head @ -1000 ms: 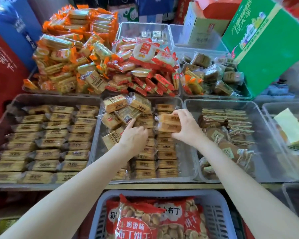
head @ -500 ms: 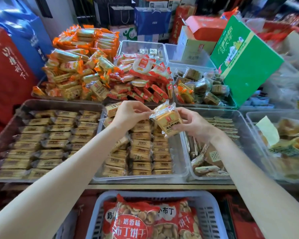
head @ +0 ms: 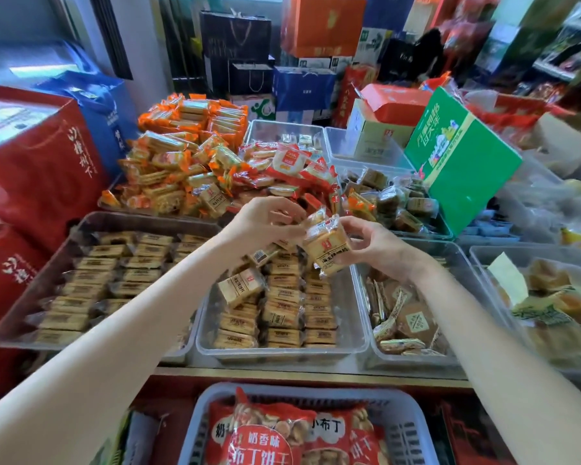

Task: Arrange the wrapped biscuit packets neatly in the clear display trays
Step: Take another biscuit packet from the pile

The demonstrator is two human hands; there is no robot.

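Both hands point(head: 269, 219) point(head: 379, 245) pinch one biscuit packet point(head: 327, 248) between them

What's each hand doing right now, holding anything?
Left hand: fingers pinch the top edge of the biscuit packet.
Right hand: grips the same biscuit packet from the side.

Beneath your hands point(head: 319, 234) sits the middle tray point(head: 356, 333); filled tray point(head: 14, 325) to their left, basket point(head: 195, 424) nearer you, heaped packets point(head: 188, 169) beyond.
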